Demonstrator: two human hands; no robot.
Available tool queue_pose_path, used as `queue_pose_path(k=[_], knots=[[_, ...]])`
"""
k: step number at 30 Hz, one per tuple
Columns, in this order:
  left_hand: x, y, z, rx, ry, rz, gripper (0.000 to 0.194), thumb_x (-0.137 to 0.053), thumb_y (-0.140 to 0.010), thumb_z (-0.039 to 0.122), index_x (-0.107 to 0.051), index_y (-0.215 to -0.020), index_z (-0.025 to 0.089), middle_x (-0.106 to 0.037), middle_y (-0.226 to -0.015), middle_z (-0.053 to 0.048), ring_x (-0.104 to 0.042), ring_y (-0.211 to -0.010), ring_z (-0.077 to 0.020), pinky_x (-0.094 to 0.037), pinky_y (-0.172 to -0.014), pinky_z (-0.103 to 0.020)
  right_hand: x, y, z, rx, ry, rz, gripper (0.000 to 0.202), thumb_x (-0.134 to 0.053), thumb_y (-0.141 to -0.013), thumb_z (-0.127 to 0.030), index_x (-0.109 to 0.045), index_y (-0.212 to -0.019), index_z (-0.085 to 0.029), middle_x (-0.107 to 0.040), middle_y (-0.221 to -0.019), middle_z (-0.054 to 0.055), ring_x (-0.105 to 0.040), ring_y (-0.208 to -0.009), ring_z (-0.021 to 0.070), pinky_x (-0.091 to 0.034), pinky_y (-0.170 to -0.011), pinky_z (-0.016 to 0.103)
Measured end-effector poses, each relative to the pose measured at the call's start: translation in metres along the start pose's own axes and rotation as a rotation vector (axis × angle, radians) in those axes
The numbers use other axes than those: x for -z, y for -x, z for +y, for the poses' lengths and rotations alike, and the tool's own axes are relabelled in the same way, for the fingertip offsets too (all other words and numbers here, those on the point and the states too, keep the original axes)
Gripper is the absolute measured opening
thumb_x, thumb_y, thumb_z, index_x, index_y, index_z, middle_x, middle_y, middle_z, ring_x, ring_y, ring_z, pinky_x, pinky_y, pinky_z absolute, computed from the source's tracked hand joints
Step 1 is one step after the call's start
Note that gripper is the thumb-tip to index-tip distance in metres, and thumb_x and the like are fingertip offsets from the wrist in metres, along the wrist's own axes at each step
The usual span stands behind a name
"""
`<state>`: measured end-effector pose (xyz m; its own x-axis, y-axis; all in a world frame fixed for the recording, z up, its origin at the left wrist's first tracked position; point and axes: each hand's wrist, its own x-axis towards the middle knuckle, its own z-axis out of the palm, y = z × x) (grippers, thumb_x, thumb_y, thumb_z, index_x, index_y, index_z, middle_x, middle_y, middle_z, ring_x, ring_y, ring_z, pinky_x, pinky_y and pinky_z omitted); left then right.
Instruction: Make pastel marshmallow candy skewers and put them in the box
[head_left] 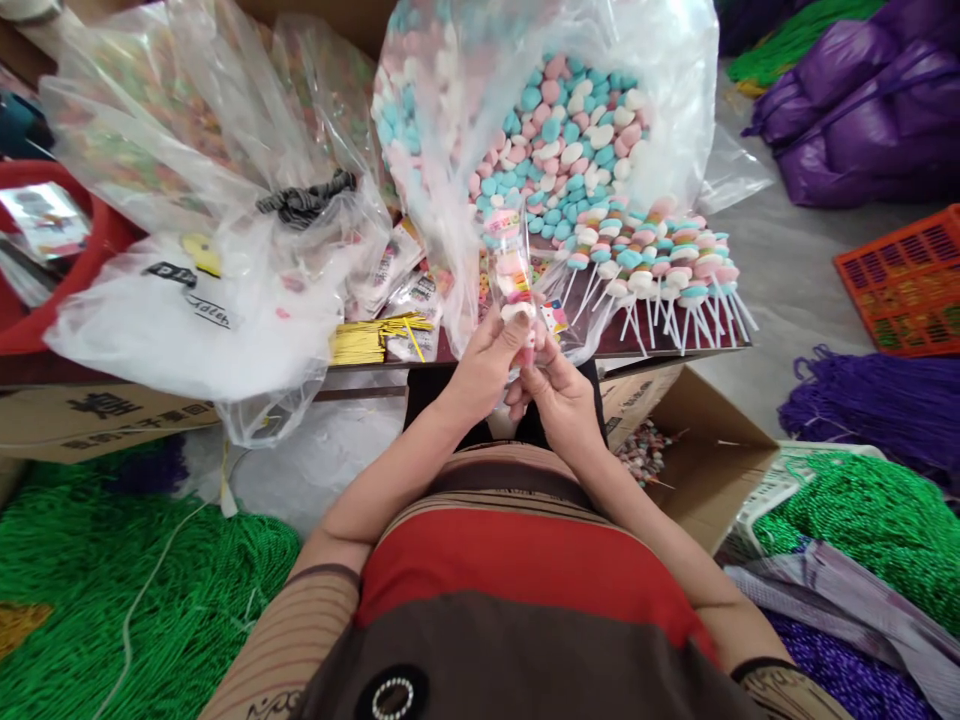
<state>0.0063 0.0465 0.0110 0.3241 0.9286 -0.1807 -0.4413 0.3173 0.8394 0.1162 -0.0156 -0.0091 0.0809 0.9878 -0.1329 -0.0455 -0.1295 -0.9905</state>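
Red and brown cloth [525, 570] covers me. Past it, over the desk [445, 348], my left fingers [514, 328] and right fingers [535, 382] pinch the low end of the candy [511, 265]. It looks light and squishy; its slick wrap [524, 232] may slip, so that end seems best.

Skewer [510, 270], one, clear-wrapped: was held by left hand [481, 365] and right hand [561, 392] together. Bag [679, 120], one: stood beyond, with pink, white and blue candies [574, 135]. Candy sticks [667, 255], heap: lay right. Yellow ties [358, 343], bundle: lay left. Carton [724, 455], one: stood open below, right.
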Motion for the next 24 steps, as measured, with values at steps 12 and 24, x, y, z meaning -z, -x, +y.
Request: queue_pose_path(k=[12,24], knots=[[0.012,-0.004,-0.002,-0.304,-0.486,0.011,0.046,-0.073,-0.08,0.066,-0.068,-0.073,0.021,-0.061,-0.07,0.0,-0.054,-0.07,-0.0138,-0.044,-0.068,-0.027,0.012,0.006,0.008,0.238,0.393,0.124,0.059,-0.052,-0.101,-0.049,-0.044,-0.155,-0.028,-0.072,-0.073,0.0,-0.063,-0.056,0.0179,-0.057,-0.066,0.036],[0.018,-0.001,-0.004,-0.22,-0.352,-0.073,0.048,-0.074,-0.078,0.068,-0.065,-0.079,0.021,-0.062,-0.073,0.001,-0.06,-0.072,-0.0139,-0.048,-0.074,-0.028,0.014,0.004,-0.002,0.16,0.269,0.052,0.046,-0.05,-0.098,-0.064,-0.061,-0.079,-0.024,-0.062,-0.064,-0.002,-0.053,-0.05,0.0104,-0.047,-0.055,0.027]])
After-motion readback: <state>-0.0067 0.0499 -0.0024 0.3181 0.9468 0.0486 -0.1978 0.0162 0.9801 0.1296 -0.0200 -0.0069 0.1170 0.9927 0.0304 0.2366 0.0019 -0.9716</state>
